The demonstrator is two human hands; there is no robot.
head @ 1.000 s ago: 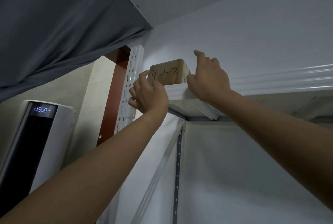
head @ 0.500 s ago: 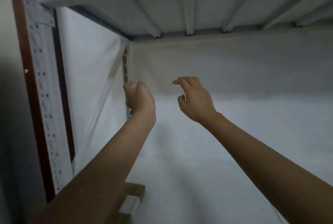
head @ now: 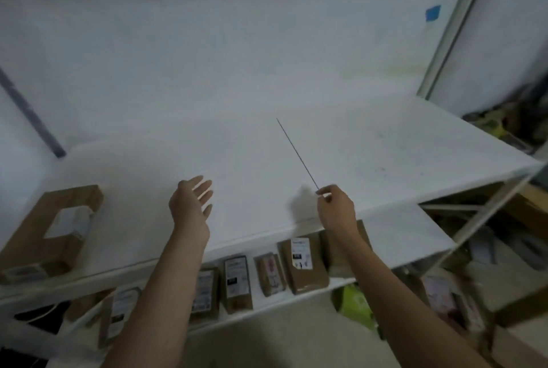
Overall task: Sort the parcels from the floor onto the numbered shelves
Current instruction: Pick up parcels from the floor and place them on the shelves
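My left hand (head: 192,201) hovers open, fingers spread, over the wide white shelf (head: 267,160). Beside it my right hand (head: 335,204) hangs above the shelf's front edge, fingers loosely curled and holding nothing. A brown parcel (head: 50,228) with a white label lies on this shelf at the far left, apart from both hands. On the lower shelf (head: 409,237) stands a row of several brown parcels, among them a labelled parcel (head: 237,281) and a larger labelled parcel (head: 305,264). The view is blurred.
A thin dark seam (head: 296,154) runs across the shelf top. A green bag (head: 355,305) and more packages (head: 444,302) lie on the floor at the right. A metal upright (head: 462,20) stands at the right; a blue tape patch (head: 433,13) marks the back wall.
Both hands let go of the parcel marked 4-1-2 on the top shelf and came down empty. My view swung from the top shelf down to the lower shelves.
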